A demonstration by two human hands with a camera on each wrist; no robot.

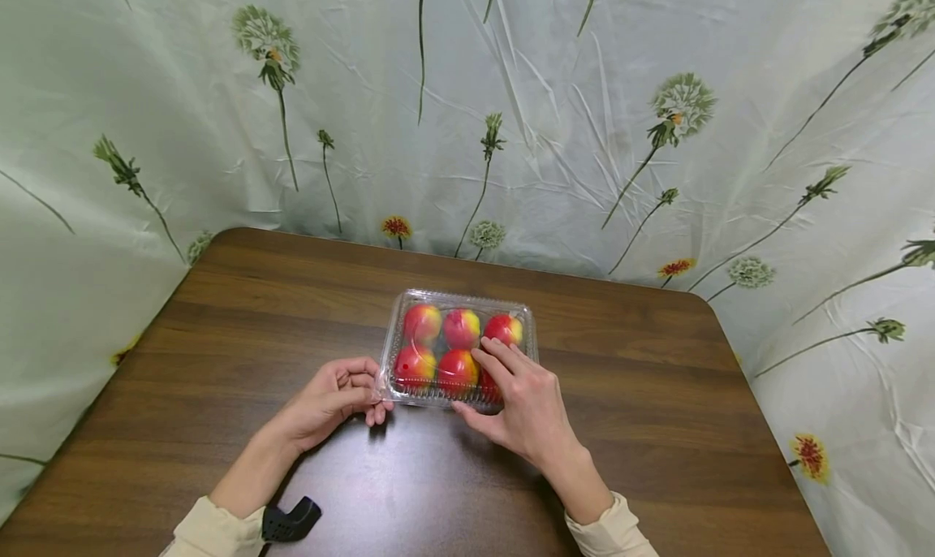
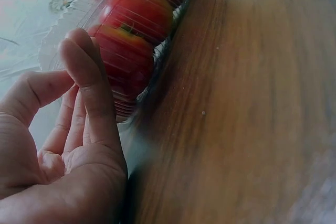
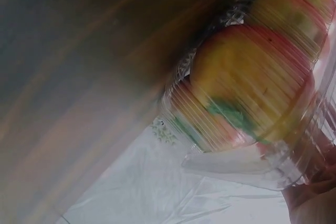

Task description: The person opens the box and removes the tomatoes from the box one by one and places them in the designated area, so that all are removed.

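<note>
A clear plastic clamshell box (image 1: 475, 300) with several round red-and-yellow fruits (image 1: 458, 370) inside sits on the table, its lid over them. My left hand (image 1: 343, 395) pinches the box's near left corner between thumb and forefinger; the left wrist view shows the pinch on the thin ridged rim (image 2: 52, 51). My right hand (image 1: 522, 399) rests on the lid's near right part, its fingers extended over the fruit and the thumb by the front edge. In the right wrist view the box's ribbed side and a fruit with a green patch (image 3: 252, 77) show close up.
The brown wooden table (image 1: 643, 427) extends on all sides of the box. Behind it and at both sides hangs a pale curtain (image 1: 570, 118) printed with dandelions. A black strap piece (image 1: 290, 520) sits at my left wrist.
</note>
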